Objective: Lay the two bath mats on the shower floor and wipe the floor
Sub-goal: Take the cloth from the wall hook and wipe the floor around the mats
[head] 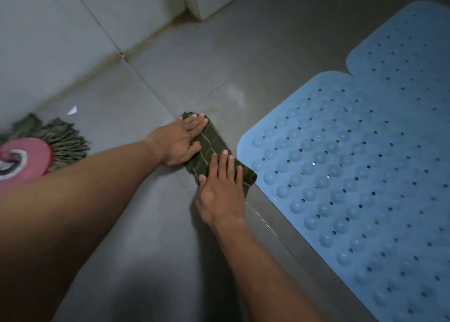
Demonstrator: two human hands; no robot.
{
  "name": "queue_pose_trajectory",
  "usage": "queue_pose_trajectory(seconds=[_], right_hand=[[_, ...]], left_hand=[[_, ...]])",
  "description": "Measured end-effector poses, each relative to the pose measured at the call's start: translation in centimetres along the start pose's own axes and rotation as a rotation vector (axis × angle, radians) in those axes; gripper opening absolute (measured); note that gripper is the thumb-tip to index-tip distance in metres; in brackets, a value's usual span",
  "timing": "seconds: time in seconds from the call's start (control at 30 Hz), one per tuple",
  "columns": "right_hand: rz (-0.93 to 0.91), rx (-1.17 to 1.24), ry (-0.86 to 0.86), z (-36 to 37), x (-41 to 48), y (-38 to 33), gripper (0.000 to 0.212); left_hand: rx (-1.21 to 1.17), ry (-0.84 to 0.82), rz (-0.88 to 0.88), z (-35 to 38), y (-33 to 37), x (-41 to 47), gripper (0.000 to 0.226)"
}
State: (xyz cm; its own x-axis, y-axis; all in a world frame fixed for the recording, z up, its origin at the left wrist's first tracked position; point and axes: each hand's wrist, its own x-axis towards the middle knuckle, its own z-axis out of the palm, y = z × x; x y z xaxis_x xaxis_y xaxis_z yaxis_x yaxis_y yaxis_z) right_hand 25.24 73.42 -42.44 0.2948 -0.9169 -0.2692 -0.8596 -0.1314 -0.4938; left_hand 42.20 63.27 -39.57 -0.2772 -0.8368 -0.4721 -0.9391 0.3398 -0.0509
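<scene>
The nearer mat [353,187] and farther mat [409,53] lay touching at the right edge of the shower floor [146,85]. Our left hand [181,142] and right hand [220,190], fingers flat, pressed a green cloth [214,145] beside the nearer mat; we judged wiping unfinished.

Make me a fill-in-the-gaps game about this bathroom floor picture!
1. The left hand and right hand press flat on a folded dark ____ cloth.
2. The bath mats lying beside the cloth are coloured ____.
3. The mop with the pink top lies on the floor to the ____ of both hands.

Missing words: green, blue, left.
</scene>
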Motion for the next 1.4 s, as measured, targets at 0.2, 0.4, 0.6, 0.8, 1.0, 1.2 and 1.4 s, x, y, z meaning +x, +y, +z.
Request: queue_pose_trajectory(seconds=[0.2,0.4,0.6,0.8,1.0,1.2,1.4], right_hand=[[-0.031,0.021,-0.085,-1.4,1.1,-0.5,0.061],[-0.010,0.002,-0.085,-1.1,6.8,-3.0,0.063],[0.049,-0.083,-0.037,-1.8,12.1,-2.5,0.065],[0.109,-0.152,-0.031,-5.0,14.9,-0.5,0.064],[0.178,-0.197,-0.062,-8.4,17.2,2.6,0.066],[0.261,-0.202,-0.058,-10.3,20.1,5.6,0.066],[0.267,-0.194,-0.008,-13.0,22.8,9.5,0.066]], left_hand=[[0.005,-0.007,-0.020,-0.4,-0.9,0.6,0.076],[0.120,0.015,-0.036,-1.8,-5.0,4.1,0.072],[0.007,0.053,0.009,-3.2,-8.0,8.1,0.072],[-0.012,0.108,0.031,-4.4,-7.7,10.7,0.079],[-0.002,0.093,0.060,-6.4,-6.2,14.6,0.071],[-0.020,0.088,0.113,-8.1,-4.5,20.2,0.072],[-0.071,0.111,0.180,-10.6,-3.2,25.6,0.067]])
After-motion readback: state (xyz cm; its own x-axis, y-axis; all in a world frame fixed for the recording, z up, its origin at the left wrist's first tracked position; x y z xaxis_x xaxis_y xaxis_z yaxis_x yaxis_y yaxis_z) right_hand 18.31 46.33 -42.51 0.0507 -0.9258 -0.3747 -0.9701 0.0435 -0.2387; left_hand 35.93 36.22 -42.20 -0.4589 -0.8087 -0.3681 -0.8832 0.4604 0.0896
